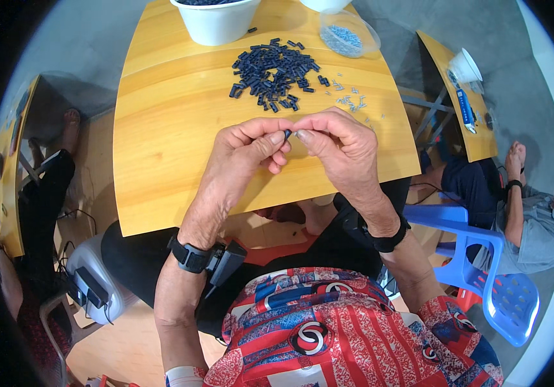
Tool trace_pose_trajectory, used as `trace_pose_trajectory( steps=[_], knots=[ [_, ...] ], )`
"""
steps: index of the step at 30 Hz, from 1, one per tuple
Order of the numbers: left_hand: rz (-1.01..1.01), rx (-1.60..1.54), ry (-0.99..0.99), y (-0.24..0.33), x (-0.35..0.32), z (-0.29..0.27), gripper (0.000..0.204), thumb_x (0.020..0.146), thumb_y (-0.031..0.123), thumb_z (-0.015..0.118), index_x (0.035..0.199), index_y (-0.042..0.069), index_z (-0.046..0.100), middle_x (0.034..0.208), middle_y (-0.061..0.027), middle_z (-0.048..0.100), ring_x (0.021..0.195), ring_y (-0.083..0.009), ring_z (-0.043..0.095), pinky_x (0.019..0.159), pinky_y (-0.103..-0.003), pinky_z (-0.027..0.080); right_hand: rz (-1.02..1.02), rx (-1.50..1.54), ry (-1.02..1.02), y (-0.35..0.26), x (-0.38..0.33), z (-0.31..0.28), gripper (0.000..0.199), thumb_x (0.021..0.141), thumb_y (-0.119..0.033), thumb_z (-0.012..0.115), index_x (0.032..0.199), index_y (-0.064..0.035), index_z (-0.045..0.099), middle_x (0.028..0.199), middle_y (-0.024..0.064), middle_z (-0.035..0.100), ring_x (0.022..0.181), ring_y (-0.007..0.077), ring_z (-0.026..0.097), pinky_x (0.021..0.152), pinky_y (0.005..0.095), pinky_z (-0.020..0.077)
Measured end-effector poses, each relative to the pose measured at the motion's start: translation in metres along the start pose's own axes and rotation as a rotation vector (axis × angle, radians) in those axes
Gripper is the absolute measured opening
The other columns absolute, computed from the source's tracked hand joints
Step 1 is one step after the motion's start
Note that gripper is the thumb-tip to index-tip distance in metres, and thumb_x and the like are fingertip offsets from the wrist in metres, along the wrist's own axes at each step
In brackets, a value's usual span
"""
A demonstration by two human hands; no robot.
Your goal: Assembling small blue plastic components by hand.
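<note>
My left hand pinches a small black cylindrical plastic piece between thumb and fingertips. Right against it, the thumb and forefinger of my right hand are pressed together at the end of the piece. What they grip is too small and covered to make out. Beyond my hands lies a heap of similar black pieces on the wooden table. To its right, several tiny silvery metal parts are scattered loose.
A white tub full of black pieces stands at the table's far side. Near the far right corner is a clear shallow container of small metal parts. A blue plastic chair and a seated person are off to the right.
</note>
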State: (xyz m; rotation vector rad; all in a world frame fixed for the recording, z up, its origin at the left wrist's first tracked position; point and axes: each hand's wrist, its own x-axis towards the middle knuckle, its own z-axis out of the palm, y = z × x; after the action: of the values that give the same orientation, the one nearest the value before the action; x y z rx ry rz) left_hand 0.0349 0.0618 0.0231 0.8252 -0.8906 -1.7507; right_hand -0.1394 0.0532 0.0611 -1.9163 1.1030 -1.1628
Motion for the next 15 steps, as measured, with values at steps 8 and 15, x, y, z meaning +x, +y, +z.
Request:
trace_pose_trajectory(
  steps=[8,15],
  knots=[
    [-0.095,-0.070,0.110,0.0040,-0.0007,0.0039,0.016,0.090,0.013,0.061,0.100,0.001,0.065,0.083,-0.0082,0.068,0.071,-0.0131,0.065,0.062,-0.023,0.053,0.222,0.207,-0.002,0.0022,-0.0066,-0.0010,0.008,0.084,0.000,0.063,0.090,0.0009,0.067,0.081,0.0019,0.064,0.066,0.0047,0.054,0.058,0.0192,0.0452],
    [-0.026,-0.225,0.128,-0.0047,0.0004,-0.0036,0.018,0.088,0.016,0.065,0.099,0.002,0.065,0.090,-0.0088,0.068,0.078,-0.0123,0.064,0.068,-0.023,0.053,0.238,0.212,-0.005,0.0025,-0.0099,0.0048,0.009,0.084,-0.001,0.064,0.092,0.0007,0.066,0.082,0.0018,0.065,0.065,0.0042,0.055,0.058,0.0187,0.0467]
  ],
)
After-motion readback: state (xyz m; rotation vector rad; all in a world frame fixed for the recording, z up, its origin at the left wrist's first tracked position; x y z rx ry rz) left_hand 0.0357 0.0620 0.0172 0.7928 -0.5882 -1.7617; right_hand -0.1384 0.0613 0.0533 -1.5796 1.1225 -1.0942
